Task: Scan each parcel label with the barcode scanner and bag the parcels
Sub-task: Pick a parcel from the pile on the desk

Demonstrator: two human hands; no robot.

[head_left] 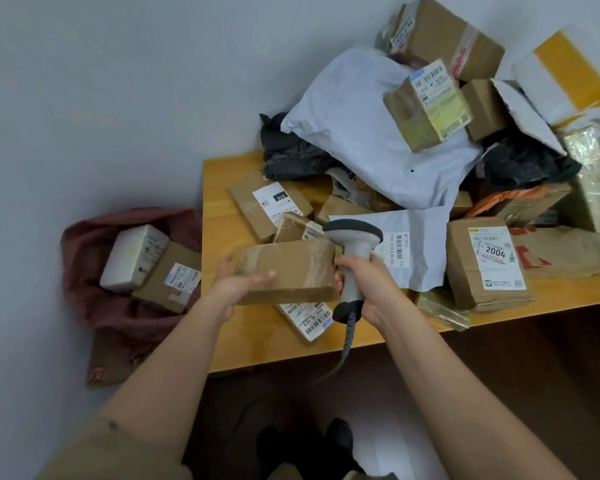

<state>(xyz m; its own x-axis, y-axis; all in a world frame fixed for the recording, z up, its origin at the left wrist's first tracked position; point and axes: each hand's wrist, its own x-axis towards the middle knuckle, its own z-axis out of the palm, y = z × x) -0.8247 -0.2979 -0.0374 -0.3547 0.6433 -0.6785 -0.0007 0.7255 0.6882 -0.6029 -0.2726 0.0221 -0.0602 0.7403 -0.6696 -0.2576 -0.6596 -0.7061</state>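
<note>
Scanner [352, 258] sits gripped in the right hand [368, 289], fingers wrapped round its handle; the left hand [238, 284] clasps a box [286, 271] over the table [257, 344], probably tilting it to find the label.

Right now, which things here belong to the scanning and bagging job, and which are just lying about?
Job: scanner in the right hand; brown parcel in the left hand; parcel pile on the table; red bag holding two parcels.

Lying about: flat cardboard under the bag on the floor.
</note>
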